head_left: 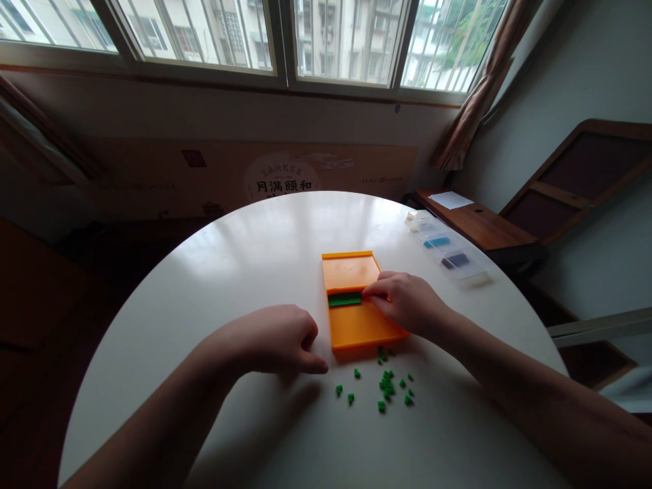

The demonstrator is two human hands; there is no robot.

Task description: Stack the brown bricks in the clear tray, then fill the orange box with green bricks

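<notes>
An orange plastic tray (367, 324) with a raised rim and a crossbar lies on the white table. Just below the crossbar, a strip of small green blocks (344, 299) lies packed in rows from the left edge. My right hand (407, 299) reaches in from the right, its fingertips pinched together at the strip's right end. Whatever sits between those fingertips is hidden. Left of the tray, my left hand (280, 339) hovers over the table, fingers curled and thumb held apart, with nothing visible in it. Several loose green blocks (387, 384) are scattered in front of the tray.
A clear plastic compartment box (448, 248) holding blue and dark pieces stands at the table's right edge. Beyond it is a wooden desk (479, 221) with a white paper (451, 200). The round white table (204, 272) reaches toward the wall under the windows.
</notes>
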